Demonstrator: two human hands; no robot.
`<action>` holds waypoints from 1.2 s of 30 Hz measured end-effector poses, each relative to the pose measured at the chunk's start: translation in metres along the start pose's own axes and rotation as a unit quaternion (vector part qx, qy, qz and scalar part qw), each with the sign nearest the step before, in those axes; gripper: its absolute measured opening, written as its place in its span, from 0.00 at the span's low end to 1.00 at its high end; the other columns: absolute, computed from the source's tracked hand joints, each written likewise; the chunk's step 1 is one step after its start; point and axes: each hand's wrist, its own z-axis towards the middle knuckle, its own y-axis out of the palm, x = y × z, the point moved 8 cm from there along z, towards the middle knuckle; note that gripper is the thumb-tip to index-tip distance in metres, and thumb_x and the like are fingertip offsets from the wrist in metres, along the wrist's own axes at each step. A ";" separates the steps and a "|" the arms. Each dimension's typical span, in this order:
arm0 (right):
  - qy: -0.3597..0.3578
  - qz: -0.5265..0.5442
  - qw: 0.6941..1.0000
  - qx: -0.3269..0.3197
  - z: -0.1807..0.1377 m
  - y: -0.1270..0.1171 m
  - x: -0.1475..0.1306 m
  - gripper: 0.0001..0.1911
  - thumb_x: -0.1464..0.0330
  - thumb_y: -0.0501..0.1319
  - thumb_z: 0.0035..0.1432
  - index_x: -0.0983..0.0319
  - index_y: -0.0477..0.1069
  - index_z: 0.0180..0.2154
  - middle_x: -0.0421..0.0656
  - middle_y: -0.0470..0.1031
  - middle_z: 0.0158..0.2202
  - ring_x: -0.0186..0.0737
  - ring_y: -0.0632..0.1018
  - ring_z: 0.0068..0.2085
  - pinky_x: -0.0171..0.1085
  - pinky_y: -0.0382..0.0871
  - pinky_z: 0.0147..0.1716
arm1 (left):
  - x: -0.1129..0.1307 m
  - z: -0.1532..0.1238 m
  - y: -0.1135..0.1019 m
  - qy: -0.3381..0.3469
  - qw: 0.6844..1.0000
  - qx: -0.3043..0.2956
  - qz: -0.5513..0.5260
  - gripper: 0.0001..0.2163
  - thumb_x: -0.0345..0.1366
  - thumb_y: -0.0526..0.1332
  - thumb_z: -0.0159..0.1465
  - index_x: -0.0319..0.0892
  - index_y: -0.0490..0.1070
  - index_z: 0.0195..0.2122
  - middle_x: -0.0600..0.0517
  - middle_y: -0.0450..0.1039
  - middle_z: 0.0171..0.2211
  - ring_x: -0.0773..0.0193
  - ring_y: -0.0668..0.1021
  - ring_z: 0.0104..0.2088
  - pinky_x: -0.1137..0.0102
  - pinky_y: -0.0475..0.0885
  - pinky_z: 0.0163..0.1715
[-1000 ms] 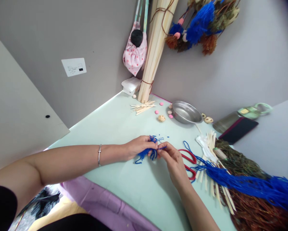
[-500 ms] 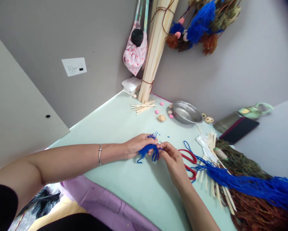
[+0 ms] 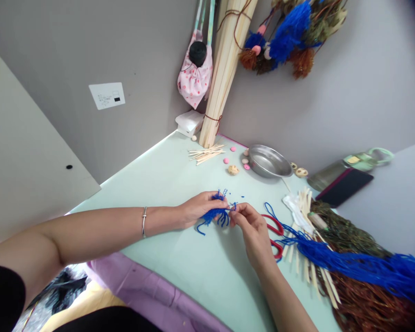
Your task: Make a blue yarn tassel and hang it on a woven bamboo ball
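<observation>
One short bundle of blue yarn [image 3: 213, 214] is noted near the middle of the surface [image 3: 152, 186], held between the left hand [image 3: 198, 210] and the right hand [image 3: 253, 227]. Directions below take 12 o'clock as the far side, measured from the bundle. The bundle is splayed: its main run lies roughly from 8 to 2 o'clock, with frayed ends toward 12 and loose tails toward 7. Whether any tail touches the surface could not be determined.

Left hand: at 9 o'clock, thumb and fingers closed around the bundle; this is the nearer hand. Right hand: at 3 to 4 o'clock, thumb and forefinger pinched together, apparently on a single strand [image 3: 229, 210], remaining fingers curled. The pinch sits just beside the left grip, at about 3 o'clock from it. That line between the two grips is judged the governing relation.

Red-handled scissors [image 3: 282, 228] lie just past the right hand at 3 to 4 o'clock; blades not visible. Farther out on that bearing lies a long blue hank [image 3: 359, 265], between green yarn [image 3: 352, 236] and brown yarn [image 3: 369, 299]. Thin sticks [image 3: 207, 154] lie at 12, a metal bowl [image 3: 269, 167] at 1 to 2, a phone [image 3: 347, 186] at 2 to 3.
</observation>
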 end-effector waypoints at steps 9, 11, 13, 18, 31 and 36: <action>-0.014 -0.017 0.999 -0.023 0.001 0.002 0.002 0.13 0.58 0.59 0.62 0.60 0.68 0.31 0.38 0.68 0.23 0.37 0.69 0.28 0.36 0.63 0.32 | -0.002 -0.002 0.004 -0.009 0.999 -0.007 0.031 0.11 0.39 0.67 0.54 0.39 0.68 0.32 0.55 0.69 0.25 0.73 0.69 0.22 0.77 0.62 0.24; -0.010 -0.022 1.000 -0.020 0.001 0.002 0.002 0.13 0.58 0.62 0.60 0.60 0.68 0.31 0.37 0.67 0.22 0.36 0.68 0.27 0.35 0.61 0.30 | -0.003 -0.001 0.004 -0.010 0.999 -0.010 0.036 0.12 0.40 0.67 0.54 0.39 0.68 0.32 0.55 0.70 0.24 0.73 0.68 0.22 0.76 0.62 0.24; -0.009 -0.017 1.000 -0.019 0.001 0.002 0.001 0.13 0.58 0.62 0.59 0.61 0.69 0.31 0.37 0.67 0.22 0.36 0.68 0.27 0.35 0.61 0.29 | -0.003 -0.001 0.004 -0.006 0.999 -0.011 0.036 0.12 0.41 0.67 0.54 0.38 0.69 0.31 0.55 0.69 0.22 0.72 0.68 0.22 0.76 0.62 0.23; -0.010 -0.009 1.000 -0.013 0.001 0.002 0.000 0.13 0.57 0.61 0.60 0.61 0.69 0.32 0.37 0.68 0.22 0.36 0.68 0.27 0.35 0.61 0.31 | -0.002 0.000 0.002 0.002 1.000 -0.012 0.027 0.11 0.40 0.66 0.55 0.38 0.70 0.31 0.55 0.69 0.23 0.73 0.68 0.22 0.77 0.63 0.24; 0.005 -0.015 1.000 0.016 0.001 -0.003 0.000 0.09 0.61 0.64 0.55 0.60 0.70 0.31 0.37 0.68 0.21 0.36 0.67 0.26 0.34 0.59 0.26 | -0.002 -0.002 0.003 -0.015 0.999 -0.001 0.046 0.10 0.39 0.65 0.55 0.38 0.70 0.31 0.56 0.67 0.20 0.73 0.68 0.20 0.77 0.59 0.20; 0.009 0.001 1.000 0.001 0.002 0.000 0.001 0.08 0.63 0.65 0.55 0.60 0.69 0.31 0.36 0.68 0.22 0.35 0.67 0.26 0.33 0.58 0.26 | -0.003 -0.003 0.005 -0.021 0.999 -0.007 0.041 0.09 0.38 0.64 0.57 0.38 0.69 0.31 0.55 0.69 0.21 0.72 0.69 0.20 0.77 0.60 0.20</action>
